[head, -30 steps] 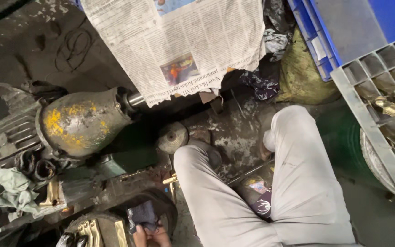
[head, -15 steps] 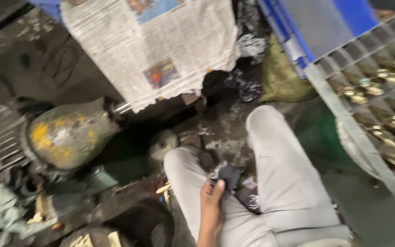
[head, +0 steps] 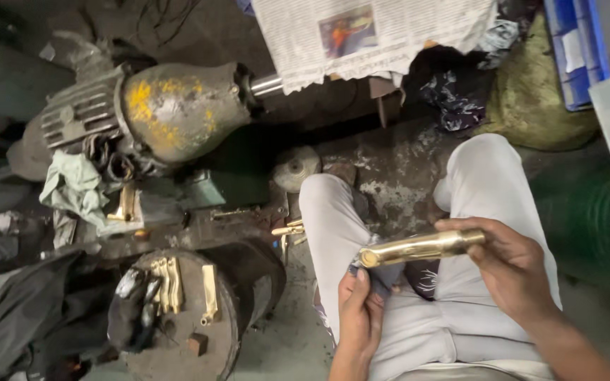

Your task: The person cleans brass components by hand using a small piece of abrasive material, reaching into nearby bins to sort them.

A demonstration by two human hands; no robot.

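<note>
We see the right hand [head: 513, 264] clenched on one end of a brass rod [head: 421, 248] held level above the lap; the left hand [head: 359, 310] pinches its other end, with a motor [head: 167, 109] well apart.

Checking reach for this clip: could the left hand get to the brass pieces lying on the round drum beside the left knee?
Probably yes. The left hand only touches the brass tube's end, and nothing stands between it and the brass pieces on the drum.
</note>
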